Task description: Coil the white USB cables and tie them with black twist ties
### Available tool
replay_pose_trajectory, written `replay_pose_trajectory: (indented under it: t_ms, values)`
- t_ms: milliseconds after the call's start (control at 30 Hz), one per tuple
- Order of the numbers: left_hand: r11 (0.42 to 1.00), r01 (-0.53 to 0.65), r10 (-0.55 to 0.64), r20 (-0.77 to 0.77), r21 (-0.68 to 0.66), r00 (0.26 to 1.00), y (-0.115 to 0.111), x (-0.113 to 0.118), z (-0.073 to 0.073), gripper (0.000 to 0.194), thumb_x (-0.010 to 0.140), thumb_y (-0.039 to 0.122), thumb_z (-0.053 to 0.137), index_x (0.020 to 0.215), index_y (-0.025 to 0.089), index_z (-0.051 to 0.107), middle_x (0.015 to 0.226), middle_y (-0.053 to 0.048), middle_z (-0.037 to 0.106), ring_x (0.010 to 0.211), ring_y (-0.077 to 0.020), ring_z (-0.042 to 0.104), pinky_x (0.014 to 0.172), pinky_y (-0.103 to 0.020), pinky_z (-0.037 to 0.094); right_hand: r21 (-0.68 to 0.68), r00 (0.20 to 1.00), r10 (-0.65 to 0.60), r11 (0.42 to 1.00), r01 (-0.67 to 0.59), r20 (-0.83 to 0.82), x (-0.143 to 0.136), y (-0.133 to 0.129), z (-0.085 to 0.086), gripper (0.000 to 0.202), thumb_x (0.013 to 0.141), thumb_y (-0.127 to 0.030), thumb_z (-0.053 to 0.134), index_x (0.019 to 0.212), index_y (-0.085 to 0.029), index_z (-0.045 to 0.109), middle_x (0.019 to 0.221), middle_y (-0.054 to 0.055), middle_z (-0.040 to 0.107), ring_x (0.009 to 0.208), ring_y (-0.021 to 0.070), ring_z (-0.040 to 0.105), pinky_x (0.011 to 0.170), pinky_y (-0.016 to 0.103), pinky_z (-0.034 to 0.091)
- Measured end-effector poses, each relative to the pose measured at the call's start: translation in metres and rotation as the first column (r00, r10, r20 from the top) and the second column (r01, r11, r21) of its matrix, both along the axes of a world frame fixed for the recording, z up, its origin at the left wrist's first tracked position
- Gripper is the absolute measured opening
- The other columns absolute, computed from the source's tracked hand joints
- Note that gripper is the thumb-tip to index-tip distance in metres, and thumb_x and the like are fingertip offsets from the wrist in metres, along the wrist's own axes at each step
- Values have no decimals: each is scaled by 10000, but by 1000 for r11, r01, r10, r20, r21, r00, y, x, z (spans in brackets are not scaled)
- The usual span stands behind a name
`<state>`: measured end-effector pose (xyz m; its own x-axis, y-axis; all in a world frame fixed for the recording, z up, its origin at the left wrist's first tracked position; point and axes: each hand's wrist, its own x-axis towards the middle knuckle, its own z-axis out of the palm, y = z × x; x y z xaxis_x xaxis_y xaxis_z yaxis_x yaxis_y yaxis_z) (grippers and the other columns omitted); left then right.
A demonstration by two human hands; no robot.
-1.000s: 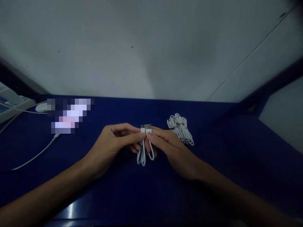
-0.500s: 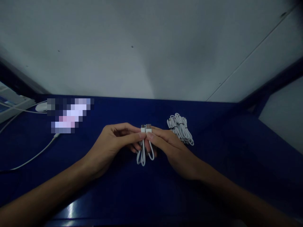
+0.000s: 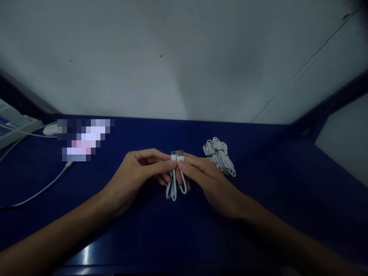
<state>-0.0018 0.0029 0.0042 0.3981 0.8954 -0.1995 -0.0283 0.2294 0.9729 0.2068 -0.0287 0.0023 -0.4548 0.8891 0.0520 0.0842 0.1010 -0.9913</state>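
Between my hands is a white USB cable point(image 3: 173, 190), its two plugs side by side and pointing away from me. My left hand point(image 3: 143, 166) pinches it at the narrower plug, thumb on top. The thumb of my right hand point(image 3: 202, 170) presses on the wider USB plug point(image 3: 180, 156), fingers curled behind. Loops of the cord hang below the thumbs, over the blue table point(image 3: 161, 237). Part of the cord is hidden behind my fingers. Just beyond my right hand lies a pile of coiled white cables point(image 3: 220, 155) with dark ties.
A blurred-out bright device point(image 3: 89, 140) lies at the left, with a white cord point(image 3: 47, 191) running from it. Near it are a white rounded object point(image 3: 50, 130) and a white frame or box point(image 3: 17, 128) at the edge. A pale wall point(image 3: 129, 69) rises behind the table.
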Motion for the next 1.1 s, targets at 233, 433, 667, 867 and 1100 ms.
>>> replay_pose_trajectory:
  t_ms: [233, 433, 667, 867, 1100]
  values:
    - [1000, 15, -15, -1, 8, 1000, 0, -1, -2, 76, 884, 228, 869, 939, 177, 856, 784, -63, 803, 709, -155, 721, 687, -237, 587, -4, 1000, -10, 1000, 10, 7, 1, -1, -2, 437, 1173, -387, 430, 837, -215, 651, 929, 28, 617, 862, 191, 556, 787, 347, 459]
    - [1000, -12, 12, 4, 4, 1000, 0, 1, 0, 153, 869, 301, 907, 887, 162, 844, 797, -74, 815, 683, -155, 722, 666, -243, 587, -5, 999, 8, 1000, -8, -34, 0, -1, 0, 430, 1182, -353, 426, 855, -214, 667, 925, 12, 614, 861, 176, 549, 791, 336, 452]
    - [999, -15, 15, 14, 29, 1000, -2, 0, 1, 80, 873, 248, 893, 902, 179, 865, 795, -69, 819, 684, -149, 713, 675, -241, 581, 3, 1000, -13, 1000, 13, -18, 0, -1, -2, 443, 1179, -380, 433, 829, -214, 647, 933, 18, 615, 846, 177, 563, 793, 351, 460]
    - [1000, -13, 12, 18, 25, 1000, -1, 0, 0, 89, 879, 274, 895, 902, 190, 878, 789, -66, 819, 670, -141, 699, 671, -238, 574, 42, 999, -32, 999, 33, -11, -1, -1, 0, 439, 1174, -374, 428, 824, -223, 647, 923, 25, 625, 864, 190, 571, 803, 360, 464]
    - [1000, 2, -2, 26, 16, 1000, 0, -1, -2, 43, 880, 203, 879, 922, 200, 886, 759, -51, 806, 668, -139, 704, 684, -233, 582, 54, 999, -40, 998, 40, 11, 0, -1, 1, 451, 1167, -374, 425, 797, -226, 636, 887, 30, 626, 873, 201, 567, 817, 372, 461]
